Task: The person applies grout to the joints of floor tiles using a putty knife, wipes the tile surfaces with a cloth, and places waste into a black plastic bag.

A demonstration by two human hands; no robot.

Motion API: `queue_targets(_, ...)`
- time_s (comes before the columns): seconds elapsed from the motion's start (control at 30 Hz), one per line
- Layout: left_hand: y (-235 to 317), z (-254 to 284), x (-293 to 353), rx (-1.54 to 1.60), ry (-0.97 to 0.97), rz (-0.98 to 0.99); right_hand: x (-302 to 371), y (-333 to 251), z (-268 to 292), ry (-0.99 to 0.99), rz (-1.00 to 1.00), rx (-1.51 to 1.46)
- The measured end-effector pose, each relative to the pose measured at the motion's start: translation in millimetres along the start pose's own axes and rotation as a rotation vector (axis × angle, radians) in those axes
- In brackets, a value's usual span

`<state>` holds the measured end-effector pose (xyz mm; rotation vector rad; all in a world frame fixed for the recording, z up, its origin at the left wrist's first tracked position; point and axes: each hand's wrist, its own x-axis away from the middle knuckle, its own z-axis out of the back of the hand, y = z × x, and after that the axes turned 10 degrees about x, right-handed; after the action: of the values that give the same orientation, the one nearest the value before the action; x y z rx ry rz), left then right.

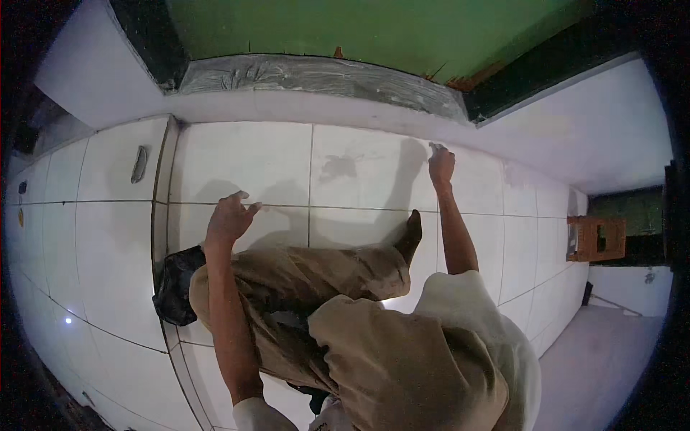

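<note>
My right hand [441,167] is stretched forward to the white tiled floor [244,154], close to the foot of the wall. Its fingers are closed, and a small pale greyish bit shows at their tips, too small to name. My left hand [231,218] hovers above the tiles on the left, thumb and forefinger apart, with whitish fingertips and nothing visible in it. A faint grey damp-looking patch [338,168] marks the tile between the hands. Beside my bent knee lies a black plastic bag [178,286], at the step's edge.
A rough grey strip [323,77] runs under a green panel [374,29] ahead, above a pale wall base. At left, the floor has a raised edge [164,165] and a grey oblong object [139,164]. An orange-brown crate [598,239] stands far right.
</note>
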<state>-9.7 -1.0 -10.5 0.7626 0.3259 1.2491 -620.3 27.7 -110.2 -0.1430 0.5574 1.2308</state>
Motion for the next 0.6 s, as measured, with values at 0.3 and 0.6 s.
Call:
queue_targets(0.3,-23.7,9.7,6.7,-0.055,-0.023,-0.078,26.3,-147.2,4.1,-0.039,0.115,-0.108)
queue_targets(0.6,-21.2,4.6,11.1,-0.102,-0.02,-0.05,6.0,-212.2,95.6,-0.269,0.14,-0.479)
